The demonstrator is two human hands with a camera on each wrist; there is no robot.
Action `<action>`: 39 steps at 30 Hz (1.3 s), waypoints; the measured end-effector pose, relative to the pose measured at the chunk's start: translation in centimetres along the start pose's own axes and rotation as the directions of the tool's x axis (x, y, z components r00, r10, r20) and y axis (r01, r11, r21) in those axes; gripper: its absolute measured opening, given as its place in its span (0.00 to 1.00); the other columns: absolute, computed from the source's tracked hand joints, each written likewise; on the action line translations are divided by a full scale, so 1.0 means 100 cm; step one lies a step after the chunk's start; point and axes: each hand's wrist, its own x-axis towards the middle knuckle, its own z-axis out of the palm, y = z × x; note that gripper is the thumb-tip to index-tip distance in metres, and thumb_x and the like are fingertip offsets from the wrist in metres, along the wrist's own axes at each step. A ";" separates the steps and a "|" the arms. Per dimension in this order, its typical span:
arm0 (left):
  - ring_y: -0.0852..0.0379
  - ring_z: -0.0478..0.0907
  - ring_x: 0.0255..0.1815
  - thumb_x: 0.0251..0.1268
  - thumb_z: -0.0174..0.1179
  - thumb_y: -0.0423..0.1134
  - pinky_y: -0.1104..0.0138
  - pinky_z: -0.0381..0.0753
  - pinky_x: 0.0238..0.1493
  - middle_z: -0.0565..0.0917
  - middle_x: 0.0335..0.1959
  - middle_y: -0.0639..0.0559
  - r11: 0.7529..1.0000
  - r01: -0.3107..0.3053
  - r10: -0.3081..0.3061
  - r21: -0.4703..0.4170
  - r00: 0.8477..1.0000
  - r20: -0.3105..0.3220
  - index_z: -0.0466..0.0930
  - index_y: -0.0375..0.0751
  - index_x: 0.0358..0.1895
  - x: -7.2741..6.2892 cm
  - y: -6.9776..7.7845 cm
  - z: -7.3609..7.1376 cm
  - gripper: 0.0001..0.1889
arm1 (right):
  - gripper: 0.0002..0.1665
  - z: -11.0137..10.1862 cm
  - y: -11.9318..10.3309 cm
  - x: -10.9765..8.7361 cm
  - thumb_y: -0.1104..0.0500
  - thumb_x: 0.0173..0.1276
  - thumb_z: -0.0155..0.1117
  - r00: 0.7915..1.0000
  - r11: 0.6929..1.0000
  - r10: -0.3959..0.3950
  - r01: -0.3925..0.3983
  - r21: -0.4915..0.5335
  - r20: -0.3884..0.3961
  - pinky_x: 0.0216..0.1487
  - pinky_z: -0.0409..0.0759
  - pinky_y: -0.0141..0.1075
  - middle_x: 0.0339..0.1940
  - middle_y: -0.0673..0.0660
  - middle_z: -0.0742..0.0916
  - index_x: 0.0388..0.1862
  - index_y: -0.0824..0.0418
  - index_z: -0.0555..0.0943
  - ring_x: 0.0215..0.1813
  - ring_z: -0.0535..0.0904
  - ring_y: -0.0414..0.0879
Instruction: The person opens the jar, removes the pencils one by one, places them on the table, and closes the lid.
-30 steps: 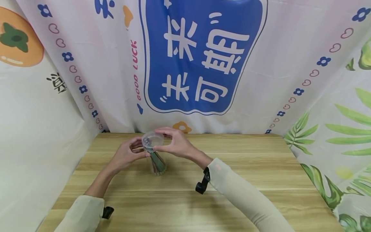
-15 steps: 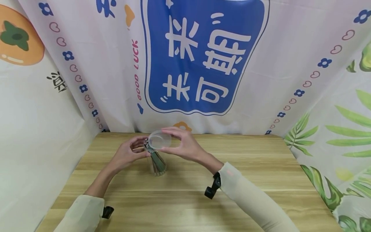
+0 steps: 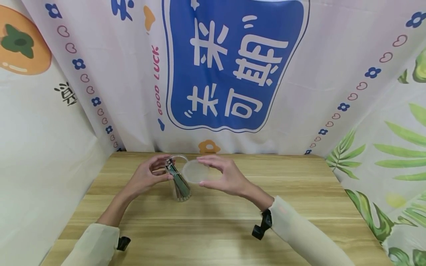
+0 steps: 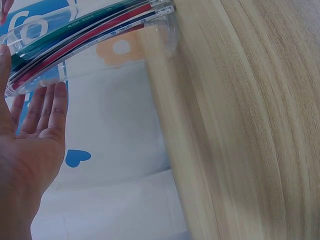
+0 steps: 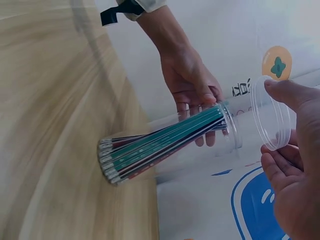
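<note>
A clear plastic jar (image 3: 178,184) stands on the table with a bundle of pencils (image 5: 165,142) leaning inside it. The pencils are green, red and dark, with eraser ends at the jar's bottom. My left hand (image 3: 149,173) holds the jar near its rim, fingers behind and thumb in front. The jar's mouth is uncovered. Just right of the rim, my right hand (image 3: 226,175) grips a round translucent lid (image 3: 195,171) by its edge, between thumb and fingers. In the right wrist view the lid (image 5: 270,114) is apart from the jar's mouth.
The wooden table (image 3: 233,229) reaches to a printed cloth (image 3: 139,92) hanging behind it. More cloth with leaf prints (image 3: 399,159) hangs at the right. Each wrist bears a black camera mount, such as the right mount (image 3: 263,225).
My right hand has drawn the lid off the jar's mouth and moved it to the right, tilting it. The left hand and the jar have stayed in place.
</note>
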 end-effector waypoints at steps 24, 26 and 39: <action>0.62 0.82 0.61 0.61 0.79 0.34 0.60 0.84 0.64 0.82 0.67 0.39 0.999 0.007 -0.007 0.044 1.000 0.009 0.74 0.39 0.73 0.000 0.000 -0.002 0.36 | 0.40 0.042 0.029 -0.060 0.56 0.55 0.88 0.990 0.999 0.014 -0.006 -0.053 0.143 0.66 0.84 0.42 0.65 0.61 0.87 0.64 0.69 0.83 0.66 0.84 0.53; 0.61 0.83 0.61 0.61 0.78 0.34 0.60 0.84 0.64 0.82 0.67 0.38 0.999 -0.001 0.001 0.039 1.000 0.012 0.74 0.39 0.73 0.001 0.000 -0.002 0.36 | 0.40 0.045 0.031 -0.063 0.55 0.55 0.88 0.989 0.998 0.030 -0.021 -0.064 0.146 0.68 0.82 0.42 0.65 0.60 0.87 0.64 0.69 0.83 0.67 0.83 0.54; 0.60 0.83 0.61 0.61 0.78 0.32 0.64 0.85 0.62 0.83 0.66 0.39 1.000 -0.007 0.006 0.026 1.000 0.016 0.74 0.37 0.72 0.002 0.001 0.000 0.36 | 0.40 0.079 0.053 -0.077 0.55 0.52 0.90 0.987 0.994 0.064 -0.050 -0.097 0.147 0.70 0.80 0.38 0.63 0.64 0.87 0.61 0.71 0.84 0.66 0.84 0.55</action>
